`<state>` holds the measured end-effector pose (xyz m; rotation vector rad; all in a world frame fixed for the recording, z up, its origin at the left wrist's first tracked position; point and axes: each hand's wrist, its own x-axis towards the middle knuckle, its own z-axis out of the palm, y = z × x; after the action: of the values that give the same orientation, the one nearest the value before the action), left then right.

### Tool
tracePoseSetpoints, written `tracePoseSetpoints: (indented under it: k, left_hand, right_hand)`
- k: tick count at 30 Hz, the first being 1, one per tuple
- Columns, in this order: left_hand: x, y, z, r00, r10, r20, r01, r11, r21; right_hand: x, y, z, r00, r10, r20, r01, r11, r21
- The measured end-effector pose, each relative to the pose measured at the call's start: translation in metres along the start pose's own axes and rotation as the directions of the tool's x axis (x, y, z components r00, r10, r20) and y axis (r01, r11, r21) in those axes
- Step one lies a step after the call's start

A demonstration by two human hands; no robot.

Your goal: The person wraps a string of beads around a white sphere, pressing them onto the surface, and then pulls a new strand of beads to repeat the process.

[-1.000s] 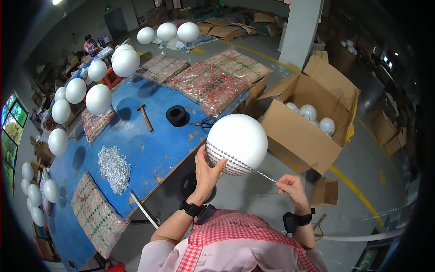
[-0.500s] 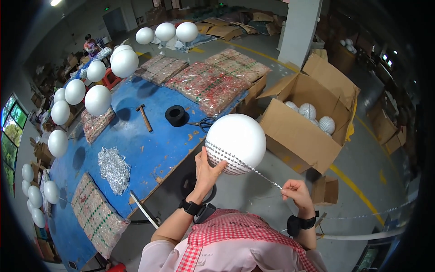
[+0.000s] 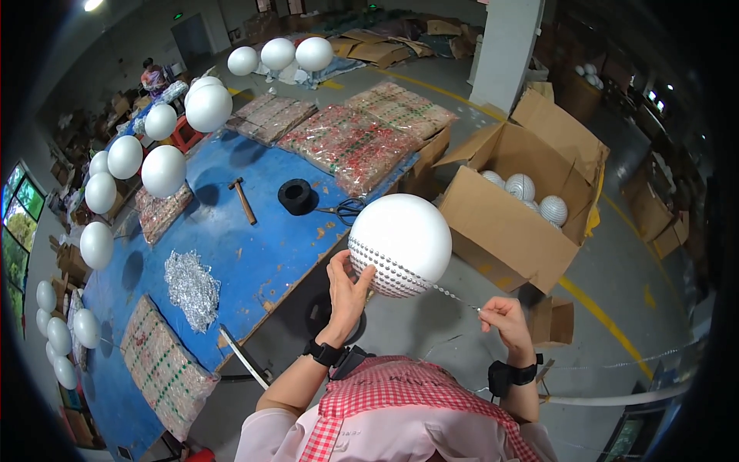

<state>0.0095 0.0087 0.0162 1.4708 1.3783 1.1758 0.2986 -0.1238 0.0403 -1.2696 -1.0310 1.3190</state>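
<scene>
In front of me is a large white ball (image 3: 400, 235), its lower part wrapped in several rows of silver beads. My left hand (image 3: 349, 291) grips its lower left side, thumb and fingers pressed against the beaded rows. A silver bead string (image 3: 456, 296) runs off the ball's lower right side to my right hand (image 3: 504, 319), which pinches it between thumb and fingers. The string is stretched between ball and hand. What supports the ball from below is hidden.
A blue table (image 3: 262, 254) to the left carries a hammer (image 3: 243, 202), black tape roll (image 3: 297, 197), scissors (image 3: 344, 209), silver bead pile (image 3: 192, 291) and plastic-wrapped packs (image 3: 339, 146). White balls (image 3: 164, 171) stand along it. An open carton (image 3: 508, 231) with beaded balls (image 3: 520, 187) is at right.
The ball has turned slightly, and the string now leaves it farther round to the right. My left fingers have shifted a little on the beads. My right hand still pinches the string.
</scene>
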Motion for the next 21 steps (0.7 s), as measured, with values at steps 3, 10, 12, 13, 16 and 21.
tracePoseSetpoints:
  k: [3, 10, 12, 13, 16, 21]
  left_hand:
    - [0.000, -0.005, 0.000, 1.000, 0.013, 0.020, -0.012, 0.998, -0.061]
    - [0.007, -0.023, -0.002, 0.992, 0.045, 0.120, -0.066, 0.982, 0.176]
    - [0.002, -0.022, -0.001, 0.990, 0.034, 0.137, -0.069, 0.962, 0.262]
    - [0.002, -0.020, 0.000, 0.992, 0.013, 0.127, -0.045, 0.967, 0.251]
    - [0.000, -0.012, 0.002, 0.993, -0.039, 0.109, 0.017, 0.981, 0.195]
    - [0.000, -0.006, 0.002, 0.993, -0.073, 0.097, 0.071, 0.997, 0.019]
  right_hand:
    - [0.005, 0.008, 0.000, 0.999, 0.037, 0.009, -0.037, 0.999, -0.001]
    - [0.005, 0.009, 0.000, 0.998, 0.061, 0.033, -0.061, 0.998, 0.001]
    - [-0.002, 0.000, 0.003, 0.997, 0.050, 0.058, -0.050, 0.999, -0.008]
    - [-0.010, -0.006, 0.004, 0.996, 0.038, 0.075, -0.037, 0.999, -0.010]
    - [-0.026, -0.020, 0.008, 0.993, -0.008, 0.118, 0.007, 1.000, 0.004]
    - [-0.024, -0.019, 0.010, 0.994, 0.000, 0.114, -0.009, 0.997, 0.083]
